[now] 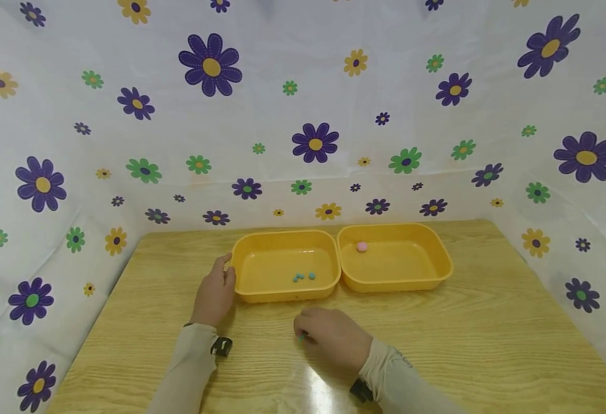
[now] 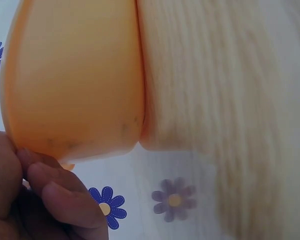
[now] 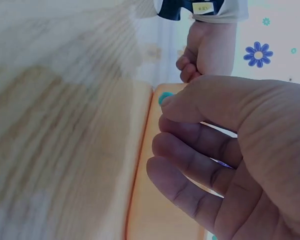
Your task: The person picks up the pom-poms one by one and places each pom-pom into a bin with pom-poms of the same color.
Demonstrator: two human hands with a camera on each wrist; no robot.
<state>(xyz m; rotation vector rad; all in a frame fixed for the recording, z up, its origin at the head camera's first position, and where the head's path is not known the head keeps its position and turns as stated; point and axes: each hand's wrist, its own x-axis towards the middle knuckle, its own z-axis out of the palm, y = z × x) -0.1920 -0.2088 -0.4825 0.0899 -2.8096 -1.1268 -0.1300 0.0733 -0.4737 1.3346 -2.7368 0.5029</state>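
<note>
My left hand (image 1: 215, 296) grips the left end of a yellow plastic tray (image 1: 261, 264) by its rim. In the left wrist view, the fingers (image 2: 57, 192) close at the tray's corner. Several small teal balls (image 1: 311, 276) lie on that tray's floor, toward the front right. My right hand (image 1: 334, 339) is in front of the trays and pinches a small teal ball (image 3: 165, 97) between thumb and forefinger. The right wrist view shows the other fingers loosely bent, with the tray's wall behind them.
A second yellow tray (image 1: 391, 261) stands against the first one's right end, with a pink ball (image 1: 361, 246) near its back left corner. Both are on a wood-grain table (image 1: 479, 339). A white flowered cloth (image 1: 261, 115) hangs behind and along both sides.
</note>
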